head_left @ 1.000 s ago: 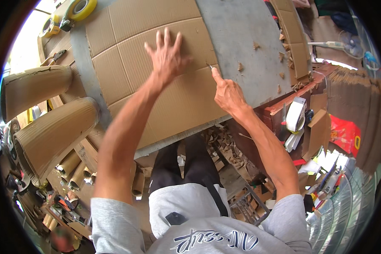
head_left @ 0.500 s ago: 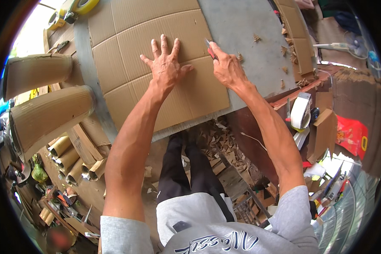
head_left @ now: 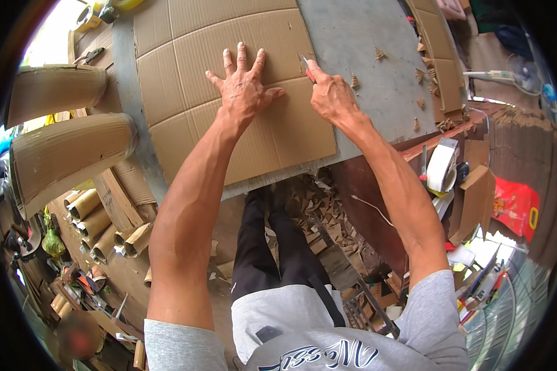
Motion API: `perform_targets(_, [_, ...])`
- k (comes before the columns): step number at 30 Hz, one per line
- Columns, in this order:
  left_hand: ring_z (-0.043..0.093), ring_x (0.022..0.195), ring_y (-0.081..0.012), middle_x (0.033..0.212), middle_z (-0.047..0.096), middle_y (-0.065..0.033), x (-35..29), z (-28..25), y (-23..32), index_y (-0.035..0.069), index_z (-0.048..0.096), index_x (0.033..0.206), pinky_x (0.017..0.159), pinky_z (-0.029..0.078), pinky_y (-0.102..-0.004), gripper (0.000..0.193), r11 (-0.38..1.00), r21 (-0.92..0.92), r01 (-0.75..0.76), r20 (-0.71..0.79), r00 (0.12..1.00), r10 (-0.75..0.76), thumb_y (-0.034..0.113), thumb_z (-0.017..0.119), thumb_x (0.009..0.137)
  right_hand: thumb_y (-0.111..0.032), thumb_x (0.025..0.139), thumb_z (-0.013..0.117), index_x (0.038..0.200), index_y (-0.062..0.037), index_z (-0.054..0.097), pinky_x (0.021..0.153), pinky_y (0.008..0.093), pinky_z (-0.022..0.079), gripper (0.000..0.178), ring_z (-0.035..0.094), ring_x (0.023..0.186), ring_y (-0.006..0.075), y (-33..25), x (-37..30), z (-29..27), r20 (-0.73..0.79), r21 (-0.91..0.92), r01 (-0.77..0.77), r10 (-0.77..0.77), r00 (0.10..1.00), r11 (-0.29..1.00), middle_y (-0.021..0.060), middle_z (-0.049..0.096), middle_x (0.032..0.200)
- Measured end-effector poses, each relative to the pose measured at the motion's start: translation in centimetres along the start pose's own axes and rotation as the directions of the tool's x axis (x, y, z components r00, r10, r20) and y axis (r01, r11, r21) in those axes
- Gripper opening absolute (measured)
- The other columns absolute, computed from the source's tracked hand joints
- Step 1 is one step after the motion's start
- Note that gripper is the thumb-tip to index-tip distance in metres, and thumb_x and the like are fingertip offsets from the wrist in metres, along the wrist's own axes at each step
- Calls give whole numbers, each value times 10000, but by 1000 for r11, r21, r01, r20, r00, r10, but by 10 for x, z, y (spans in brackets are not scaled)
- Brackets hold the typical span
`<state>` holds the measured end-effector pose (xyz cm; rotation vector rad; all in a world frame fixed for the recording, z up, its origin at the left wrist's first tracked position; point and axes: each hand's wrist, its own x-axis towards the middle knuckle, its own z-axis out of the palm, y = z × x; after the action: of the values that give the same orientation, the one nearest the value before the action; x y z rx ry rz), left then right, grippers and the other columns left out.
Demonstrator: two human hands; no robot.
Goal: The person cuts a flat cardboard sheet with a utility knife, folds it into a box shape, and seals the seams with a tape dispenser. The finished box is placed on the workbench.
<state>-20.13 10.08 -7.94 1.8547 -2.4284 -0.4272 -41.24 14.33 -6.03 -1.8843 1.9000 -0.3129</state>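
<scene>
A large creased sheet of brown cardboard (head_left: 241, 142) lies flat on the grey work table (head_left: 362, 34). My left hand (head_left: 244, 93) is spread flat on its middle, fingers apart, holding nothing. At the sheet's right edge, my right hand (head_left: 334, 98) is closed round a red utility knife (head_left: 309, 75). The knife's narrow blade points up and left, at or just over the cardboard near that edge. Most of the handle is hidden in my fingers.
Two curved cardboard pieces (head_left: 74, 154) stand left of the table. Cardboard scraps (head_left: 354, 80) dot its right side, near more folded cardboard (head_left: 442, 55). Tape rolls (head_left: 88, 17) sit at the far left. Cardboard tubes (head_left: 96, 222) lie below left, a tape dispenser (head_left: 442, 166) at right.
The view has shifted slightly. Both hands keep nearly the same places on the cardboard, the left still flat and the right still gripping the utility knife by the edge.
</scene>
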Motion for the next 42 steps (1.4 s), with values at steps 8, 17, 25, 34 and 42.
perform_targets(8, [151,1571,-418,1708,208,-131,2,-10,8,275,377,1599,1109,183,-833,1010,998,30,46,54,997,-48,619,816,758,-66,947,477,1455,-40,499,758,587,526,509,651,870,549,-3,-18,2,9,-26,-37,38,999,999,375,649,900])
perform_targets(17, [143,1573,-418,1713,197,-126,-1,-5,6,266,362,1606,1104,177,-841,1007,998,42,47,47,998,-49,632,797,775,-72,891,486,1254,38,566,916,558,539,388,659,1027,529,-20,-15,-21,204,119,-210,183,962,970,342,694,1037])
perform_targets(25, [145,1575,-407,1713,196,-119,0,-5,5,268,352,1612,1113,172,-836,1018,998,47,50,41,998,-52,649,788,775,-59,857,509,1315,27,544,883,567,553,467,673,987,531,-27,-19,-15,146,-65,-131,140,979,989,366,686,985])
perform_targets(34, [148,1573,-412,1714,192,-117,1,-8,11,294,352,1610,1119,177,-828,1027,996,54,72,70,995,-76,657,796,758,-63,862,520,1292,33,573,879,539,575,444,694,978,502,-20,-31,-4,91,-47,-163,167,982,986,342,701,973])
perform_targets(42, [143,1576,-404,1716,189,-108,0,-2,9,302,354,1607,1123,179,-824,999,997,50,55,41,998,-58,651,786,778,-48,850,553,1165,45,568,835,533,590,329,716,919,483,-25,-29,-12,135,-96,-112,124,983,989,327,705,892])
